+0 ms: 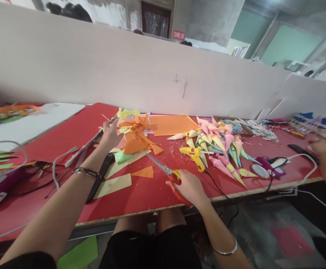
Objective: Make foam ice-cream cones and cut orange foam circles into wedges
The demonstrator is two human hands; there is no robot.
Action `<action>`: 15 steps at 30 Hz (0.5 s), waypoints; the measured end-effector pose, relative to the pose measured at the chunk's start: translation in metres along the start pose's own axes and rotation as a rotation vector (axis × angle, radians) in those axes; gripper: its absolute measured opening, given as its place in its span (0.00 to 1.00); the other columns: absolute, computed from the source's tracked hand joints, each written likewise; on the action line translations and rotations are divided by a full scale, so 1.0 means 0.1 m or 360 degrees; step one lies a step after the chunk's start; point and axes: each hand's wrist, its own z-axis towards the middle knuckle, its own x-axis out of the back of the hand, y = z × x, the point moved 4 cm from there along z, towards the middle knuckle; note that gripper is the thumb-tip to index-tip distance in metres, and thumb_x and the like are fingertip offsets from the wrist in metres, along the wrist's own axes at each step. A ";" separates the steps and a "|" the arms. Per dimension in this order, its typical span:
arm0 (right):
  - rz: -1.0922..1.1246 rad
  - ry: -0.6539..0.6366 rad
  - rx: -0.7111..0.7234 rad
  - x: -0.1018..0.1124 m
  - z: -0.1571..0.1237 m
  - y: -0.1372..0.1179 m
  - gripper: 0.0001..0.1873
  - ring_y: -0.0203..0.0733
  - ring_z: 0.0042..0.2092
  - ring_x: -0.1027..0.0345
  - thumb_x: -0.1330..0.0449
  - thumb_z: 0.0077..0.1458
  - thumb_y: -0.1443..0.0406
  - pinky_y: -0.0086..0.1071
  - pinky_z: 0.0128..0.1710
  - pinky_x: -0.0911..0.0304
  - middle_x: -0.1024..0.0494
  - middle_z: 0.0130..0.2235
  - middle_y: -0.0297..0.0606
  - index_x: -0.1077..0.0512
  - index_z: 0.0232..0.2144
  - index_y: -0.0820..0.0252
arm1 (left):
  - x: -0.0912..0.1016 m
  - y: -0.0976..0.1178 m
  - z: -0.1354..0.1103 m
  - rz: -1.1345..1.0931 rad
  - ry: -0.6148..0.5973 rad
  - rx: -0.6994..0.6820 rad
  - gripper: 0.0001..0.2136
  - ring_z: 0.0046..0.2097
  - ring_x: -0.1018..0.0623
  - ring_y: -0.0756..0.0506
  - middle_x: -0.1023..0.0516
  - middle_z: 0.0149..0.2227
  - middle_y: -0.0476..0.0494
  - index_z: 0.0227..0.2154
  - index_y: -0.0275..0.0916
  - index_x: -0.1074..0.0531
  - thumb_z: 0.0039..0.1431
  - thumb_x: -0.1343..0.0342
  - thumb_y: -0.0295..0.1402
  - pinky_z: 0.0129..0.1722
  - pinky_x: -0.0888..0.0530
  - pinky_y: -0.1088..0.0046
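Note:
My right hand [190, 186] is wrapped round the red and yellow handles of a pair of scissors [163, 168], near the table's front edge. Their metal blades look closed and point up and to the left, over the red tabletop. Farther out, my left hand [112, 135] reaches to the left edge of a heap of orange cut pieces [137, 134], its fingers apart and nothing visible in them. Yellow pieces [127, 113] lie just beyond it. An orange scrap [143, 172] and a pale yellow strip [114, 185] are left of the scissor blades.
A yellow glue gun [193, 157] lies right of the scissors, its black cord running off the front edge. Behind it are piled pastel cone shapes [217, 140]. Orange sheets [171, 125] lie near the white partition [151, 74]. At far right a co-worker's hand [323, 149] rests over the table.

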 end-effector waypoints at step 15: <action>-0.0243 0.0048 0.0013 -0.15 0.06 0.02 0.18 0.47 0.40 0.30 0.45 0.51 0.53 0.34 0.34 0.39 0.26 0.39 0.44 0.32 0.38 0.60 | -0.73 0.35 -0.26 0.0674 -0.0625 -0.0701 0.09 0.44 0.28 0.43 0.25 0.41 0.41 0.34 0.38 0.25 0.52 0.48 0.28 0.44 0.33 0.67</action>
